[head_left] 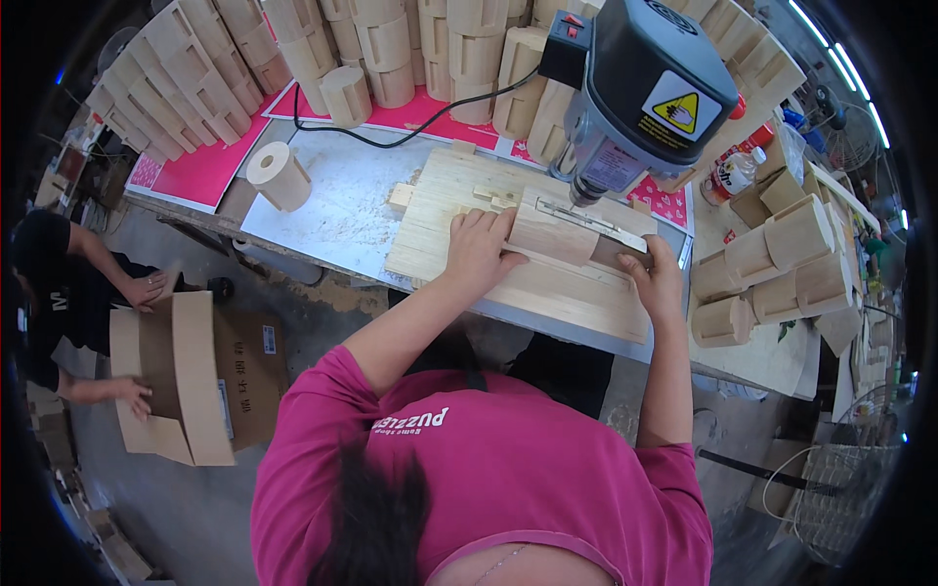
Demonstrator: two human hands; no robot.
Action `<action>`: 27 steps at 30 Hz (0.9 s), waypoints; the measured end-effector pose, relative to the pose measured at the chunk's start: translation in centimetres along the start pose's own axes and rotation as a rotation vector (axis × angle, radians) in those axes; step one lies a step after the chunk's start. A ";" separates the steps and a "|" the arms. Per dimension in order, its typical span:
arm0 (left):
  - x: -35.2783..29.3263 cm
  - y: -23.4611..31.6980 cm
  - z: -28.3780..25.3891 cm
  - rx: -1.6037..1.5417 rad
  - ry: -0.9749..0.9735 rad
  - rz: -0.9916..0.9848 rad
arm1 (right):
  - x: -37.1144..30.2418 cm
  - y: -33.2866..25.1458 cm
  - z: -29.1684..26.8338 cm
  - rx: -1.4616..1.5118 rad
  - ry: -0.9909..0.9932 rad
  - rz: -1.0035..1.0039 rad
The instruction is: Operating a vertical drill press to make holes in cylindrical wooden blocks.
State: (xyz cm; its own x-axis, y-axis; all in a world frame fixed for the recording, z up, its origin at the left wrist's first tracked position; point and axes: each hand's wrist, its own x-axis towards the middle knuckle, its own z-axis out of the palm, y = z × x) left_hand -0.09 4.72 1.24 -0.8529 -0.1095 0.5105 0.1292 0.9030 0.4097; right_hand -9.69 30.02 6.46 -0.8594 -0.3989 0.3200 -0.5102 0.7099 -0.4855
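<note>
A pale wooden cylinder [552,236] lies on its side on a flat wooden board [454,259], below the chuck of a drill press [645,98]. Along its top runs a narrow slotted metal strip [591,221]. My left hand [478,249] is closed round the cylinder's left end, thumb toward me. At the other end, my right hand [658,278] grips a grey-brown block [618,256] that sits against the cylinder; its fingertips are partly hidden. The drill's chuck [586,190] hangs just above the strip; whether a bit touches the work cannot be seen.
Grooved wooden cylinders [381,44] are stacked along the back, more [772,249] at the right. One holed cylinder [279,177] stands at the left. A black cable [410,137] crosses behind the board. On the left, another person's hands [137,396] touch a cardboard box [200,376].
</note>
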 end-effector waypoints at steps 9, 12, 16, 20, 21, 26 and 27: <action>0.1 -3.7 -0.6 -0.193 -0.052 -0.030 | 0.6 -1.2 1.6 0.122 0.018 -0.030; 0.4 -4.6 0.0 -0.277 -0.087 0.027 | 0.8 -1.2 1.5 0.125 -0.024 -0.013; 0.8 -5.2 0.3 -0.318 -0.179 -0.003 | 1.1 -0.1 1.1 0.196 -0.073 -0.126; 0.9 -5.7 0.3 -0.340 -0.226 -0.040 | 4.2 -2.0 -5.1 0.343 -0.078 -0.055; 0.9 -5.5 0.2 -0.343 -0.233 -0.036 | 5.7 -2.6 -6.9 0.392 0.091 -0.176; 1.6 -4.8 -0.3 -0.348 -0.093 0.103 | 12.3 -7.9 -11.9 0.505 0.445 -0.126; 1.7 -4.8 -0.2 -0.351 -0.093 0.108 | 13.4 -7.7 -11.7 0.460 0.315 -0.094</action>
State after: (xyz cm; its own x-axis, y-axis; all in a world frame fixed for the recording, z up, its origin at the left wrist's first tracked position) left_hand -2.01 0.14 0.32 -0.8651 0.0311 0.5006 0.3724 0.7084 0.5995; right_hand -16.94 26.00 24.00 -0.7942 -0.2057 0.5717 -0.6065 0.3253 -0.7255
